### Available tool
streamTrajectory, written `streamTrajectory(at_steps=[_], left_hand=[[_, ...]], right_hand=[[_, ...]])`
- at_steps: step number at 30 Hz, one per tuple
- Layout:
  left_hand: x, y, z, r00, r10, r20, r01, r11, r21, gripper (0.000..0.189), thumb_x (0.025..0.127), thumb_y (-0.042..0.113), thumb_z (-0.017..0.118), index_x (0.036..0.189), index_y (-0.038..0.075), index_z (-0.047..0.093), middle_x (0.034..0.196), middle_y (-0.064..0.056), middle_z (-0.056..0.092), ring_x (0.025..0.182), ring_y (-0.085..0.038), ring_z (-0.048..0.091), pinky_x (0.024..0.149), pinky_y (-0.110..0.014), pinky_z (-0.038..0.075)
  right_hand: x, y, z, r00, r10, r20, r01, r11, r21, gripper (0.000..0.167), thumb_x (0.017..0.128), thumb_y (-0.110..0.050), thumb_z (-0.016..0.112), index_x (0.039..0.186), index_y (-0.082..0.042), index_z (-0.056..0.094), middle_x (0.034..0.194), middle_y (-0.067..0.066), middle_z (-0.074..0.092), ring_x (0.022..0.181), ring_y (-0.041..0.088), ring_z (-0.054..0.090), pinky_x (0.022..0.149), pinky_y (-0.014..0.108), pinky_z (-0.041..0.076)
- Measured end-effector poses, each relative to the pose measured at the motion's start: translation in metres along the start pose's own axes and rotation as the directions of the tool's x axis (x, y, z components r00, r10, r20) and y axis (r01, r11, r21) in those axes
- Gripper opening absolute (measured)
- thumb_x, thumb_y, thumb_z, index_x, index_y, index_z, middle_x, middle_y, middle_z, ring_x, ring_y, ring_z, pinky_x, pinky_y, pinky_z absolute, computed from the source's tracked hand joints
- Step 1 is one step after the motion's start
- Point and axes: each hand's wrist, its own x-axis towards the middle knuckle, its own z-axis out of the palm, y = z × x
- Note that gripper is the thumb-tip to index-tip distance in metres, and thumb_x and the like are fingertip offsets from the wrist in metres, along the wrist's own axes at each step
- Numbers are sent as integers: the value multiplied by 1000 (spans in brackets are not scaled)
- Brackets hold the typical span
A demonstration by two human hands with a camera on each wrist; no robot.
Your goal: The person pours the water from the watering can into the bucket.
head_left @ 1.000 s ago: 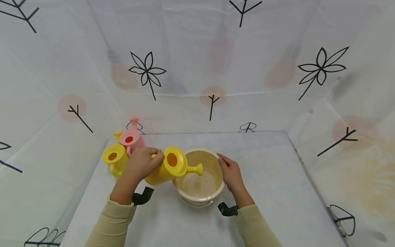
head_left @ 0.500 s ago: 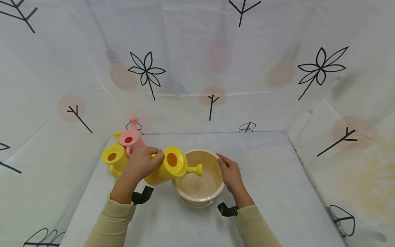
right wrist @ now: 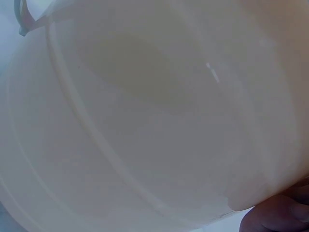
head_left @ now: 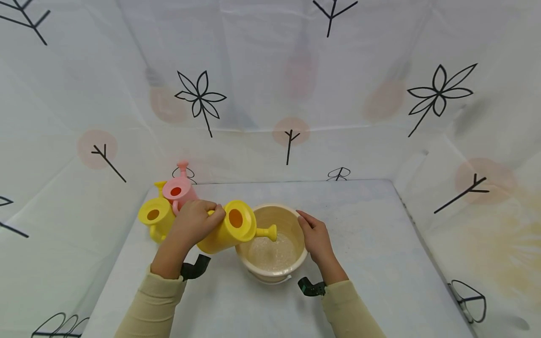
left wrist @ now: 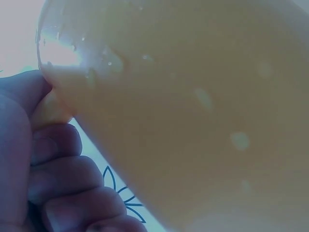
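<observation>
Yellow and glossy, probably of thin plastic, the can point(head_left: 224, 238) is tilted between the two hands, just beside the left hand point(head_left: 196, 224), and its spout point(head_left: 267, 232) reaches over the bucket point(head_left: 285, 218). Fingers of the left hand are curled round the can's handle point(left wrist: 50, 110). I judge the can to be stiff and light by itself, but heavier and less steady with water inside; drops point(left wrist: 113, 58) on its wall suggest a slippery surface, so the handle seems the safest place to hold. To the left of the right hand point(head_left: 317, 237) stands the bucket, whose rim this hand grips; it looks stiff too, and its rim gives a good hold. Water point(head_left: 270, 256), as it seems, glistens at its bottom. Beyond the left hand, on the table point(head_left: 359, 244), are a pink can point(head_left: 181, 190) and, farther left, another yellow can point(head_left: 164, 206).
</observation>
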Motion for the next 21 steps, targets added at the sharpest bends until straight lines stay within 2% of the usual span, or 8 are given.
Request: streamTrajectory(at_steps=[21], left_hand=[[0,2,0,1000,1,9,-1,1000,15,39,88,28,48,54,10,46,52,-2,40,55,-17,43,55,-27,35]], right_hand=[[0,1,-1,1000,-6,7,6,1000,21,38,100,-36,49,134,-22,58,136,10,57,119,28,60,90,42,53]])
